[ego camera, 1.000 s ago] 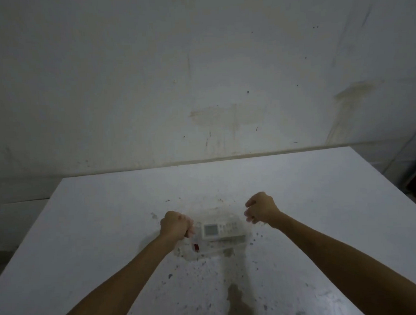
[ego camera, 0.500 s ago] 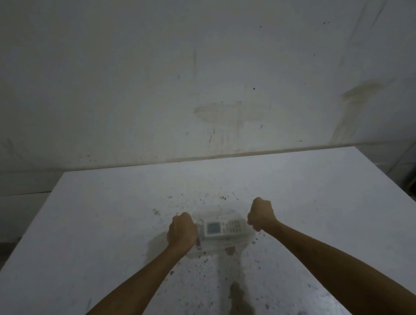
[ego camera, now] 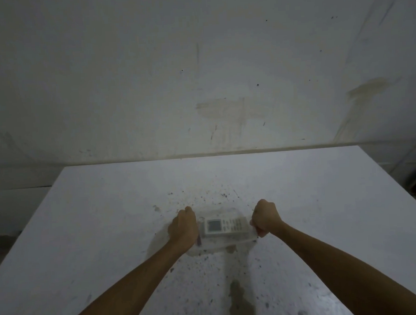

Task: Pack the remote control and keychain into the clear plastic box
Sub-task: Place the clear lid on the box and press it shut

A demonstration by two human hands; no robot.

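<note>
The fingers of the left hand [ego camera: 183, 227] are curled tight into a fist pressed against the left end of the clear plastic box [ego camera: 240, 240], and the fingers of the right hand [ego camera: 265, 217] are curled the same way at the right end, so the box sits gripped between the two fists. Both hands show only their backs and knuckles, so exactly how the fingertips lie on the plastic is hidden. Inside the box the remote control [ego camera: 226, 225] lies flat along its length, screen toward the left hand and buttons toward the right. Just beside the left hand, at the left end of the box, a small dark reddish piece shows, which looks like the keychain [ego camera: 199, 241], though it is too small to make out clearly. The box rests on a white table [ego camera: 96, 211] speckled with dark spots and a brownish stain near the front. Behind the table stands a pale, stained wall [ego camera: 197, 73].
</note>
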